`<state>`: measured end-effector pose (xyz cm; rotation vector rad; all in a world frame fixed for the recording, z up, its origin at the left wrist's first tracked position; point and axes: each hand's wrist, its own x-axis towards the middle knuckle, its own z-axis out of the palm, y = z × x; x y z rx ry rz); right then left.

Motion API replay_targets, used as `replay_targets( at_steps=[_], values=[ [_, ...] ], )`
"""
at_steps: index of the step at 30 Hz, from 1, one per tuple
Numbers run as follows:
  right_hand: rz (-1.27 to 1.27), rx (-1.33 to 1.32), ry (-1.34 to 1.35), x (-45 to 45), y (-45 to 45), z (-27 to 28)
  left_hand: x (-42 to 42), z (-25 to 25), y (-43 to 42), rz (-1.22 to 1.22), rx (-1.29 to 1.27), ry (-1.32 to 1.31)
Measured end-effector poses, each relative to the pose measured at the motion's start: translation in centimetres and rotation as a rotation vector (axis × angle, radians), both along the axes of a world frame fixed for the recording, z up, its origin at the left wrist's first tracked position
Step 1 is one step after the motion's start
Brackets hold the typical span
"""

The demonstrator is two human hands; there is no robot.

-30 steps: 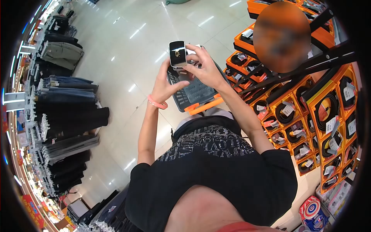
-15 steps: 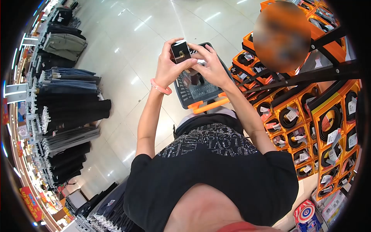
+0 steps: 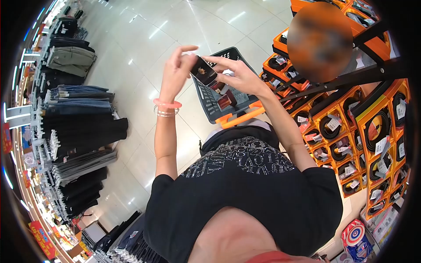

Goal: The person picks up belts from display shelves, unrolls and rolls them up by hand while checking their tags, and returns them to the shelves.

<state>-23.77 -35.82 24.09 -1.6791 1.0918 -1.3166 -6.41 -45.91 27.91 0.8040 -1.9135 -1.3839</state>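
Observation:
A small dark box with a gold emblem on its face is tilted above the basket. My right hand grips its right side between thumb and fingers. At the box's left edge is my left hand, its index finger stretched out and other fingers partly smeared by motion; I cannot tell whether they touch the box. A coral bangle and thin silvery bracelets circle my left wrist. Below the hands, a dark grey shopping basket with an orange handle contains a dark red box and other partly hidden items.
Racks of hanging dark trousers line the left side. On the right, orange display compartments hold coiled black belts with white tags, beside a black metal bar. Pale tiled floor runs between them. A red-and-blue package stands at lower right.
My left hand has come off the box's left side and shifted left, its index finger lifting. The box has tilted in my right hand, and more of the basket's contents shows.

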Motion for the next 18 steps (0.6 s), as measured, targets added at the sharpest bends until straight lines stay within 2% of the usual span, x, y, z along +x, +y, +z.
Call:
replay_targets(
  at_steps=[1,3,4,5,7,9,11,12,13,15,17,18],
  values=[
    [-0.004,0.002,-0.002,0.1,0.1,0.1,-0.1,0.3,0.6,-0.004,0.002,-0.002],
    [0.02,0.193,-0.11,0.4,0.3,0.7,-0.4,0.8,1.6,-0.118,-0.172,-0.189],
    [0.058,0.231,-0.148,0.2,0.3,0.7,-0.4,0.7,1.5,-0.115,0.009,-0.155],
    [0.053,0.229,-0.152,0.0,0.2,0.5,-0.3,0.2,1.2,-0.12,0.008,-0.158],
    [0.21,0.222,-0.446,-0.4,-0.2,-0.3,-0.3,-0.8,0.5,-0.009,0.114,-0.008],
    [0.117,0.247,-0.54,0.6,-0.4,-0.4,-0.5,-1.3,0.4,0.02,0.135,0.024],
    [-0.228,0.204,-0.228,3.0,-0.6,0.4,-0.9,-1.8,0.8,0.062,0.099,0.135],
    [-0.438,0.041,0.036,4.4,-1.2,-0.1,-1.4,-1.4,1.6,0.087,0.082,0.142],
    [-0.552,-0.068,0.104,5.2,-1.5,-0.2,-1.3,-1.6,1.9,0.077,0.088,0.14],
    [-0.604,-0.142,0.059,5.5,-2.4,-0.9,-1.0,-2.1,2.2,0.127,0.022,0.252],
    [-0.63,-0.107,0.126,5.1,-3.0,-1.0,-0.7,-1.6,2.4,0.156,0.024,0.27],
    [-0.773,-0.259,0.155,4.9,-3.7,-1.1,-0.5,-1.4,2.3,0.195,0.135,0.349]
  ],
)
